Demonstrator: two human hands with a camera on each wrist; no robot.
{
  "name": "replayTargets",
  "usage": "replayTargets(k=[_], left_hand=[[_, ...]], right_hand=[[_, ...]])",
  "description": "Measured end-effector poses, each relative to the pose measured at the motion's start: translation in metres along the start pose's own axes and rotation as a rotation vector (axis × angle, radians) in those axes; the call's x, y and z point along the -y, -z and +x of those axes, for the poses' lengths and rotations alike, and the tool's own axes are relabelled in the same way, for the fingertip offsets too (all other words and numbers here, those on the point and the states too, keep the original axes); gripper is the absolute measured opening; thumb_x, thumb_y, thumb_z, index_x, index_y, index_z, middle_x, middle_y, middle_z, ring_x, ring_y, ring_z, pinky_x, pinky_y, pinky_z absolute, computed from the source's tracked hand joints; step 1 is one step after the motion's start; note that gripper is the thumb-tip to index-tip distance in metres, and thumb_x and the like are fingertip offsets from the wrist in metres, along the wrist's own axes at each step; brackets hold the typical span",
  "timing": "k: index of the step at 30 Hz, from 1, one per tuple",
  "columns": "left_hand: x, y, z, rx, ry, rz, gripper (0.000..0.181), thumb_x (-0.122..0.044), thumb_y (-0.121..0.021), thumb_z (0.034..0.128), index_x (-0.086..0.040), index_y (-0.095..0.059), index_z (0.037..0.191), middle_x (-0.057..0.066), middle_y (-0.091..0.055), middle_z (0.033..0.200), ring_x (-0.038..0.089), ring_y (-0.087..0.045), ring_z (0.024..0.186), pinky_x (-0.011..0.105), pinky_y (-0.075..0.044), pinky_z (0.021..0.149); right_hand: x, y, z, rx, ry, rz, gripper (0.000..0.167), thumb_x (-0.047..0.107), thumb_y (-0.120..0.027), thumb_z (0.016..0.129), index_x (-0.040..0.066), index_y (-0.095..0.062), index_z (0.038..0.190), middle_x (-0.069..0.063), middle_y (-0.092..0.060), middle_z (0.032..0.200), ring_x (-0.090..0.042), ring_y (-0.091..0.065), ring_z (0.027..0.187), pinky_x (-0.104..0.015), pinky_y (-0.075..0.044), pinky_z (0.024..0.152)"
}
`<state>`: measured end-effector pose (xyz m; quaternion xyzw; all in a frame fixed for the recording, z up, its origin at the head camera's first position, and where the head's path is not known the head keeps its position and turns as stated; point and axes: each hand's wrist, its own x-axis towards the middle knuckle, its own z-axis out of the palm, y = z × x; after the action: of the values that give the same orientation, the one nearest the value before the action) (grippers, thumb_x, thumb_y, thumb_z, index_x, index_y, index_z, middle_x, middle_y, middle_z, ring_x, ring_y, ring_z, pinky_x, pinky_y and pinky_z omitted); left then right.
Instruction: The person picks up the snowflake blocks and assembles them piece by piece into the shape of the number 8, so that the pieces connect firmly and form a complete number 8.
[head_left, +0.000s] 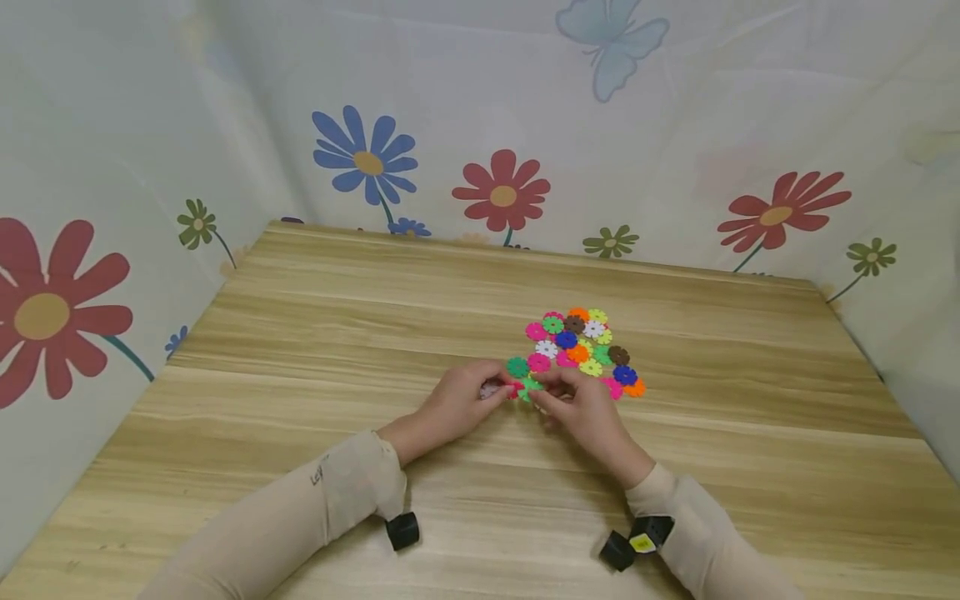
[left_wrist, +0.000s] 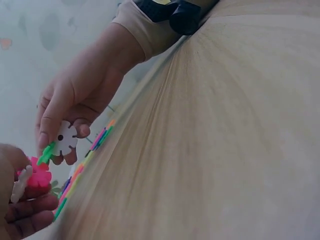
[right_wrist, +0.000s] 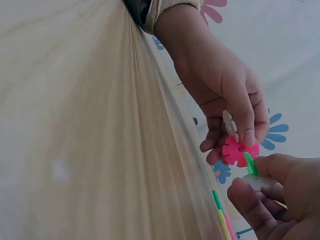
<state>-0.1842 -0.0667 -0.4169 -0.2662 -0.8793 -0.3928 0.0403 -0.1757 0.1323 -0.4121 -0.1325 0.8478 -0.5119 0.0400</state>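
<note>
Hands pinch between them: pink disc, left; green disc, right; perhaps interlocked.

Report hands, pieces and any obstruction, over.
Left hand pinches pink disc; right hand pinches green disc. Discs meeting; locked or not, can't tell. Nothing seen between; other discs just beyond.

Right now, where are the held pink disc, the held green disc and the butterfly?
Pink disc (right_wrist: 233, 153): right wrist view, on its flat face.
Green disc (left_wrist: 46, 153): left wrist view, middle of its visible part.
Butterfly (head_left: 612, 40): head view, on its body between the wings.
</note>
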Motion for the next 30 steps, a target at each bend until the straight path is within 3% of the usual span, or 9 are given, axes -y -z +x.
replayTargets(k=[6,10,20,25,30], left_hand=[[-0.001,-0.001,0.006,0.092,0.052,-0.024,0.046,-0.026,-0.074,0.0848,-0.01,-0.056,0.124,0.006,-0.068,0.109,0.018,-0.064,0.099,0.035,-0.053,0.086],[-0.002,-0.003,0.01,0.118,0.065,-0.027,0.052,-0.025,-0.076,0.0832,-0.01,-0.055,0.129,0.004,-0.066,0.114,0.017,-0.064,0.101,0.032,-0.053,0.085],[-0.001,-0.009,0.017,0.084,-0.002,0.033,0.039,-0.018,-0.073,0.0852,-0.006,-0.059,0.12,0.01,-0.064,0.117,0.02,-0.062,0.102,0.035,-0.052,0.088],[0.001,-0.009,0.019,0.056,0.014,0.044,0.031,-0.016,-0.073,0.0847,-0.005,-0.06,0.111,0.009,-0.065,0.109,0.018,-0.06,0.097,0.034,-0.051,0.086],[0.0,-0.006,0.02,0.051,0.054,0.011,0.032,-0.016,-0.074,0.0828,-0.004,-0.057,0.107,0.009,-0.064,0.105,0.018,-0.06,0.094,0.034,-0.051,0.086]], right_hand=[[0.0,0.003,0.004,0.022,0.044,-0.036,0.023,0.007,-0.069,0.087,-0.003,-0.065,0.106,-0.016,-0.065,0.087,-0.013,-0.061,0.065,-0.023,-0.055,0.057],[0.0,0.004,0.007,0.016,0.073,-0.074,0.024,0.008,-0.069,0.087,-0.001,-0.063,0.108,-0.015,-0.066,0.088,-0.012,-0.061,0.068,-0.021,-0.055,0.061],[0.0,0.006,0.014,0.044,0.084,-0.081,0.023,0.01,-0.07,0.087,0.002,-0.055,0.101,-0.014,-0.066,0.093,-0.018,-0.064,0.082,-0.02,-0.055,0.067],[0.0,0.014,0.018,0.045,0.061,-0.103,0.02,0.019,-0.066,0.092,0.003,-0.06,0.103,-0.012,-0.068,0.094,-0.016,-0.064,0.079,-0.022,-0.054,0.068],[-0.001,0.026,0.021,-0.019,0.059,-0.184,0.017,0.022,-0.062,0.094,0.006,-0.063,0.101,-0.01,-0.069,0.091,-0.016,-0.063,0.076,-0.023,-0.051,0.064]])
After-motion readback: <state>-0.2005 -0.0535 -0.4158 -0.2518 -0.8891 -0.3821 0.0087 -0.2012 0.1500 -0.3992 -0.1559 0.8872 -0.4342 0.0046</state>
